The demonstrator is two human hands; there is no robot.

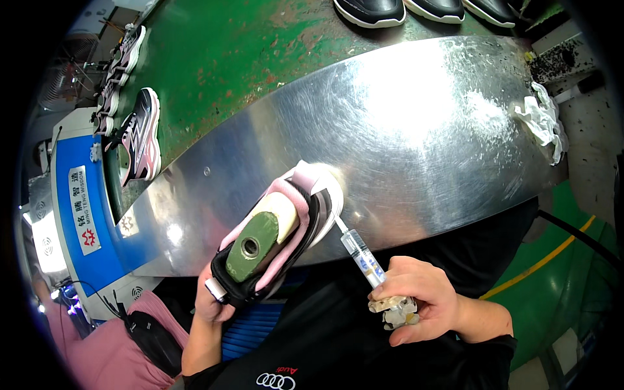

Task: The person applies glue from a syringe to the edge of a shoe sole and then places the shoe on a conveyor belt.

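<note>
My left hand (213,300) is closed on the toe or heel end of a pink, black and white sports shoe (276,231); which end cannot be told. Inside the shoe sits a green shoe last (252,246) with a round metal-lined hole and a cream-coloured part. My right hand (422,300) grips a clear syringe (362,255), its plunger end lumpy with dried, yellowish material. The syringe slants up and left, its narrow tip at the white sole edge beside the shoe's far right side. Whether the tip touches the sole is hard to make out.
A shiny metal sheet (305,123) covers the near part of the green worktop (214,52). Finished-looking pink and black shoes (142,140) line the left, black shoes (370,10) the far edge. Crumpled white paper (543,120) lies at right. A blue-and-white machine panel (88,208) stands left.
</note>
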